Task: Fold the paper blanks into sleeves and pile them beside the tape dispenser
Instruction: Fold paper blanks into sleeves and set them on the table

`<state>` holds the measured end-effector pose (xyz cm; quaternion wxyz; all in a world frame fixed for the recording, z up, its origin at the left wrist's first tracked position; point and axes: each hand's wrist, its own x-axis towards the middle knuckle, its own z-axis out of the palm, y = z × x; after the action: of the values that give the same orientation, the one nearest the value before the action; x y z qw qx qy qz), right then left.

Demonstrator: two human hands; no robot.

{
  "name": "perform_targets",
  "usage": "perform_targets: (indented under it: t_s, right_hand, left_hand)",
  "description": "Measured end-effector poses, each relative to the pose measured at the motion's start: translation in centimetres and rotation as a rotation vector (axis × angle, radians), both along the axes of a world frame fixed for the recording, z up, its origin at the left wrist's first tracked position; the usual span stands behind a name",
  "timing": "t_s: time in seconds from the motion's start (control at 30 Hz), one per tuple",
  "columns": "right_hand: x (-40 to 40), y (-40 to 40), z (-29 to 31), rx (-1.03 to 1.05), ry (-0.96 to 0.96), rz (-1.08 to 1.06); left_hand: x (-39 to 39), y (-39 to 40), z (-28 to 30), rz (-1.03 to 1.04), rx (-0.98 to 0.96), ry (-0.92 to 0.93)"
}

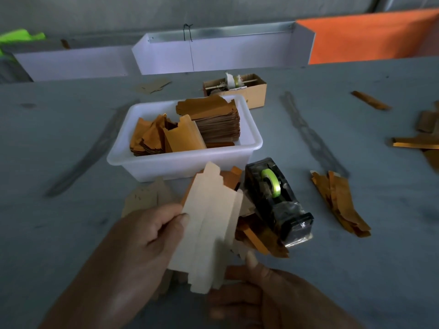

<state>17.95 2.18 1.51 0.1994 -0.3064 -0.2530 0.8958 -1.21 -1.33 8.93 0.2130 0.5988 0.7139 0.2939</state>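
My left fingers (pixel 166 224) are curled round the left edge of a pale blank (pixel 209 229), thumb pressed on its face, so the left hand (pixel 140 243) grips it. My right hand (pixel 256 293) holds the blank's near right corner, thumb up against the edge and the other fingers curled beneath. The blank is lifted off the tabletop (pixel 59 129), its creases running away from me and its stepped end pointing at the tub (pixel 185 160).

The tape dispenser (pixel 278 200) stands just right of the blank, black with a green roll in it. Between the two, touching the dispenser's near left side, lies a loose heap of orange sleeves (pixel 259 238). More pale blanks (pixel 145 198) lie flat under my left hand.

The white tub sits farther off, with a stack of blanks in its right half and loose orange pieces in its left. Behind it is a small cardboard box (pixel 247 91). A fan of orange strips (pixel 339 203) lies well to the right of the dispenser, with further scraps at the far right edge.
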Motion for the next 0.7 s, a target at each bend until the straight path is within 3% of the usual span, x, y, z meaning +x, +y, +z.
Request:
perform_targets:
  t_s: [0.13, 0.23, 0.3, 0.43, 0.6, 0.7]
  right_hand:
    - [0.5, 0.7, 0.9, 0.306, -0.139, -0.08]
    - [1.1, 0.6, 1.1, 0.481, -0.206, -0.134]
    - [1.0, 1.1, 1.3, 0.411, -0.187, -0.186]
    - [0.2, 1.6, 1.4, 0.04, 0.013, -0.334]
    - [-0.8, 1.4, 0.4, -0.109, 0.039, -0.548]
    - [-0.4, 1.3, -0.8, -0.104, 0.101, -0.466]
  left_hand:
    - [0.7, 0.2, 0.1, -0.031, -0.114, -0.321]
    - [1.0, 0.4, -0.2, -0.019, -0.099, -0.36]
    - [1.2, 0.4, -0.4, -0.017, -0.081, -0.351]
    - [1.7, 0.3, -0.9, -0.066, -0.118, -0.36]
    - [0.5, 0.1, -0.5, 0.053, 0.109, -0.242]
    - [0.3, 0.2, -0.3, 0.062, 0.15, -0.258]
